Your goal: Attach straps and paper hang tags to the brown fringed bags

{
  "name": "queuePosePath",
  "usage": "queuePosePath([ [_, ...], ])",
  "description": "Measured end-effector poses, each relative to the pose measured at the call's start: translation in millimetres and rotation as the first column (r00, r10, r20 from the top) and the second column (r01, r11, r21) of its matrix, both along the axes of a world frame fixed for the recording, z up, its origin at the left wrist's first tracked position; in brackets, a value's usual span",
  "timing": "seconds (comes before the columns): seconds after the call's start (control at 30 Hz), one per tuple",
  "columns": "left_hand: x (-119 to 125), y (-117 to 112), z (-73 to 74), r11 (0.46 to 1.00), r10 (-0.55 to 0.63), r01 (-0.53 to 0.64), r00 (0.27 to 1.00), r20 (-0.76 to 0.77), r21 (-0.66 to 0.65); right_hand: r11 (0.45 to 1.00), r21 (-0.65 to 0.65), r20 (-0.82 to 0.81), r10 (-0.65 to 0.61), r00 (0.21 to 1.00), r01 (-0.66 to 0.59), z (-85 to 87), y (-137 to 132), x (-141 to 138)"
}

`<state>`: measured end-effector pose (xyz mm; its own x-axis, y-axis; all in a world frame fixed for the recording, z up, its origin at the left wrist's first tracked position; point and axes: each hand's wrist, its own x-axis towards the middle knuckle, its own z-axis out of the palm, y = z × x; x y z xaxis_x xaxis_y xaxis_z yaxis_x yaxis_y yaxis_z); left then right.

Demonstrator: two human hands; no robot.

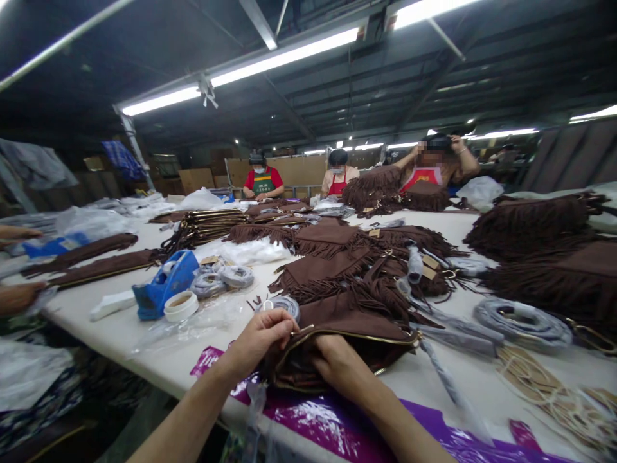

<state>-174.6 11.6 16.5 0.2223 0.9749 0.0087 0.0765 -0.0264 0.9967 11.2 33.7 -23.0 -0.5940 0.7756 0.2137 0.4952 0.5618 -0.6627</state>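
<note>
A brown fringed bag (357, 319) lies before me with its gold zipper open. At the zipper's left end, my left hand (270, 329) is closed in a pinch on the zipper pull. Through the opening goes my right hand (332, 354), its fingers hidden inside the bag, so what they touch does not show. Beneath the bag is a purple and magenta plastic sheet (328, 427). Just behind my left hand lies a wrapped coiled strap (284, 305).
A blue tape dispenser (161, 286) and a white tape roll (181, 306) stand to the left. Brown fringed bags (332, 238) pile up ahead. Wrapped straps (523, 323) and corded tags (554, 392) lie right. A co-worker's hand (22, 297) is at far left; several people sit across the table (120, 334).
</note>
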Motion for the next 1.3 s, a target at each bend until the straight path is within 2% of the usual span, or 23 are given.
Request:
queuePosePath([
  [0.07,0.4,-4.0,-1.7,0.995,-0.031,0.049,0.979,-0.201,0.084,0.999,-0.033,-0.038,-0.015,0.999,0.014,-1.0,2.6,1.6],
  [0.1,0.7,-5.7,-3.9,0.987,-0.018,0.068,0.945,-0.327,0.142,0.998,-0.062,-0.062,-0.017,0.998,0.014,-1.0,3.9,1.9],
  [0.2,2.9,-7.9,-12.8,0.937,0.105,0.139,0.761,-0.64,0.319,0.987,-0.16,-0.128,-0.01,0.992,-0.011,0.3,7.4,1.5],
  [0.3,5.6,-4.5,-19.1,0.916,0.186,0.18,0.603,-0.775,0.359,0.985,-0.174,-0.123,-0.035,0.992,0.013,-0.1,10.6,0.4],
  [0.4,6.8,3.0,-19.7,0.933,0.19,0.169,0.519,-0.833,0.318,0.978,-0.197,-0.078,-0.086,0.993,0.069,-2.2,13.2,0.3],
  [0.5,5.5,10.3,-19.1,0.933,0.173,0.182,0.53,-0.83,0.31,0.969,-0.218,-0.015,-0.12,0.993,0.114,-0.3,12.8,-0.7],
  [0.73,4.7,13.1,-25.7,0.924,0.213,0.149,0.566,-0.797,0.353,0.962,-0.135,0.108,-0.224,0.968,0.238,11.4,-0.7,-22.1],
  [0.83,4.8,11.4,-28.7,0.914,0.244,0.127,0.589,-0.771,0.386,0.932,-0.164,0.12,-0.305,0.945,0.322,8.1,-2.1,-31.3],
  [0.9,4.0,10.5,-31.1,0.905,0.256,0.121,0.612,-0.748,0.408,0.907,-0.231,0.096,-0.338,0.936,0.352,6.3,-0.8,-33.0],
  [1.0,2.0,8.8,-36.0,0.874,0.273,0.127,0.671,-0.689,0.47,0.838,-0.437,0.047,-0.342,0.938,0.328,8.4,0.8,-28.4],
  [1.1,0.9,6.2,-39.4,0.762,0.276,0.239,0.721,-0.636,0.602,0.724,-0.649,-0.031,-0.334,0.942,0.235,15.6,-0.4,-18.6],
  [1.17,1.0,4.3,-38.5,0.669,0.262,0.341,0.723,-0.639,0.661,0.66,-0.729,-0.092,-0.357,0.929,0.181,21.1,-1.5,-12.1],
  [1.2,1.2,3.3,-37.1,0.64,0.251,0.373,0.725,-0.641,0.672,0.632,-0.758,-0.114,-0.376,0.919,0.165,23.5,-1.7,-9.4],
  [1.3,1.3,0.5,-31.5,0.615,0.186,0.383,0.779,-0.599,0.689,0.55,-0.824,-0.144,-0.435,0.889,0.136,27.4,0.0,-3.0],
])
